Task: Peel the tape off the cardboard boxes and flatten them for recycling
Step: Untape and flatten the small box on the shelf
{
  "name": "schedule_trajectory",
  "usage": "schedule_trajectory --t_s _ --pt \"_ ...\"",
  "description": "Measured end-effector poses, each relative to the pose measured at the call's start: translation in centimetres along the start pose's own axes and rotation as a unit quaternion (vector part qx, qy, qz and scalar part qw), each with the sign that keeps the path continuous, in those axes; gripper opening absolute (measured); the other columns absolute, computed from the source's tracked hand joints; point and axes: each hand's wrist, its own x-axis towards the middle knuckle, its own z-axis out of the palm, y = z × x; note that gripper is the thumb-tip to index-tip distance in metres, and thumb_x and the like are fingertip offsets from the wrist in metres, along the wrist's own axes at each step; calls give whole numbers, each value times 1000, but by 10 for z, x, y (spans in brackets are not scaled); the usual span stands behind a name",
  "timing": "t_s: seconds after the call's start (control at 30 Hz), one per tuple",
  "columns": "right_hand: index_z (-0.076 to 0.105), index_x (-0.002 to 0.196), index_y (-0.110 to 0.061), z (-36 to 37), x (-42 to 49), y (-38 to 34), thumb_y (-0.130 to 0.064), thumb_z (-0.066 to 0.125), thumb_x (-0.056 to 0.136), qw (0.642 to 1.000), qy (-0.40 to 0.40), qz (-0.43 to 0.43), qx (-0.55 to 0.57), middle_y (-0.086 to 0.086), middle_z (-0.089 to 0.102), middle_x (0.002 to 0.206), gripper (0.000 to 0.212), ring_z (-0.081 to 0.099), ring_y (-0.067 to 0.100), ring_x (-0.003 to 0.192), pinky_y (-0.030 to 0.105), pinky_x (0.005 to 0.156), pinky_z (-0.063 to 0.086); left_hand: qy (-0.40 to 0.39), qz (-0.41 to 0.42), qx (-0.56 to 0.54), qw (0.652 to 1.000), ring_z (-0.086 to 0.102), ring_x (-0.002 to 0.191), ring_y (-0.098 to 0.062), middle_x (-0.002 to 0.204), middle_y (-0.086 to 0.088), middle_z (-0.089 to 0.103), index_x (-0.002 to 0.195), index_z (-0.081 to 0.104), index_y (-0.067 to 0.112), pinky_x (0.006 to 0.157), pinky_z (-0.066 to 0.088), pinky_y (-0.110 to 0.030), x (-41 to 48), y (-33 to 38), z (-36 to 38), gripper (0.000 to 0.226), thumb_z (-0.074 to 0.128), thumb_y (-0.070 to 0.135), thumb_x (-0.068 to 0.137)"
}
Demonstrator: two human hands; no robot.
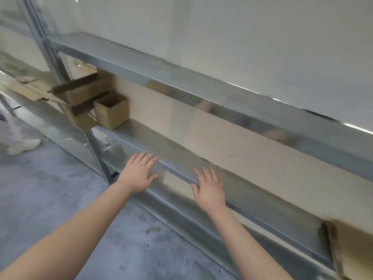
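Observation:
Both my hands reach toward the front edge of a metal shelf (pixel 181 156). My left hand (pixel 139 172) lies flat with straight fingers at the shelf's edge and holds nothing. My right hand (pixel 209 188) is spread the same way a little to the right, also empty. Further left on the shelf stands a small open cardboard box (pixel 112 112), next to a larger open box (pixel 84 91) and another one below it (pixel 82 118). Flattened cardboard (pixel 26 87) lies behind them at the far left. The edge of another cardboard box (pixel 353 249) shows at the lower right.
A second metal shelf (pixel 201 83) runs above, against a pale wall. An upright steel post (pixel 58 61) stands at the left. The floor (pixel 60 199) is grey concrete. Someone's white shoe (pixel 22 146) is on the floor at the far left.

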Motion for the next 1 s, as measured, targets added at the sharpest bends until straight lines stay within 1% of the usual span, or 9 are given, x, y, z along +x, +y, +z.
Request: schedule_trajectory --t_s 0.07,0.13,0.2,0.3,0.5,0.57,0.67,0.87,1.0 --pt "17 155 -30 5 37 -51 -45 29 101 999 -8 -42 -16 2 12 164 57 1 24 152 49 120 -2 21 -36 -4 999 17 147 -22 157 1 28 150 28 24 118 2 -35 -4 -54 -4 72 22 59 88" --pt "16 155 -30 12 74 -99 -48 19 96 996 -11 -79 -28 1 12 164 62 1 24 152 50 121 -3 28 -65 7 997 13 148 -21 159 3 23 152 24 25 119 2 -36 -4 -106 -6 64 32 55 95" --pt "16 155 -30 19 112 -145 -48 23 98 994 -12 -110 -25 1 13 164 60 1 24 151 51 121 -2 23 -89 13 996 10 149 -19 160 5 20 153 20 26 119 3 -37 -1 -156 -8 63 38 52 97" --pt "17 155 -29 32 167 -207 -44 33 101 989 -13 -147 -15 1 13 164 58 1 24 151 51 121 -2 32 -119 17 992 14 148 -22 158 3 24 152 22 27 119 6 -39 11 -230 -9 64 41 51 97" --pt "16 156 -30 53 271 -306 -44 32 101 981 -39 -190 -11 0 11 164 59 -2 24 151 51 121 -5 23 -161 16 987 14 148 -24 159 1 24 152 21 25 120 6 -39 49 -348 -13 64 39 51 97" --pt "16 155 -30 65 292 -325 -45 32 101 984 -45 -175 -1 0 12 164 59 0 24 151 52 121 -5 15 -152 0 988 15 147 -25 158 0 24 152 22 24 119 8 -39 61 -369 -6 64 41 51 97" --pt "16 155 -32 85 312 -337 -46 33 100 991 -57 -116 20 0 15 163 59 3 24 151 51 121 -1 4 -134 -53 990 21 146 -27 157 -3 29 151 26 23 118 16 -39 87 -389 12 65 47 47 95" --pt "15 155 -30 117 356 -346 -47 39 98 998 -52 19 41 3 20 161 64 11 27 150 50 119 13 -9 -129 -146 981 28 142 -24 158 -2 25 153 18 21 118 23 -36 151 -415 45 67 46 43 97" --pt "15 155 -28 126 378 -351 -51 37 98 994 -52 81 45 4 16 163 66 10 29 150 47 119 12 -31 -126 -199 971 31 141 -25 159 -2 22 154 15 21 116 27 -39 174 -425 59 71 49 42 95"
